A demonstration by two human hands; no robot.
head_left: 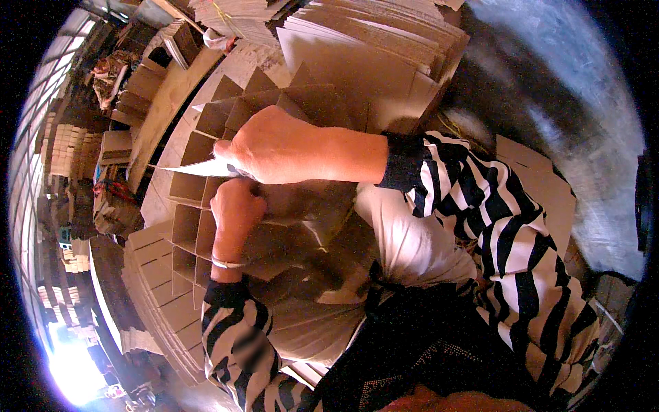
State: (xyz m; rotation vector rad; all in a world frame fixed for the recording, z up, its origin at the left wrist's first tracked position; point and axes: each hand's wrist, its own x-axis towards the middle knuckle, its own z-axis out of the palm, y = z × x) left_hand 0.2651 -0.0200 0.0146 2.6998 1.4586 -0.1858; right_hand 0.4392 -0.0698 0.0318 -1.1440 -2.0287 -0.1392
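A cardboard divider grid (200, 145) with open square cells lies in front of me, beneath both hands. My right hand (271, 145) is closed above the grid, its fingers around a pale thin strip (195, 168) that tapers to a point toward the left. Just below it, my left hand (235, 206) is curled closed over the grid's near-left cells. Its fingertips are turned away, and what they hold, if anything, is hidden. The two hands are almost touching.
Slotted cardboard sheets (154, 275) lie stacked at the left. Beyond the grid stands a thick stack of flat cardboard (371, 41). A wooden plank (171, 103) runs along the far left, with cardboard bundles past it. More cardboard (542, 182) rests on the right.
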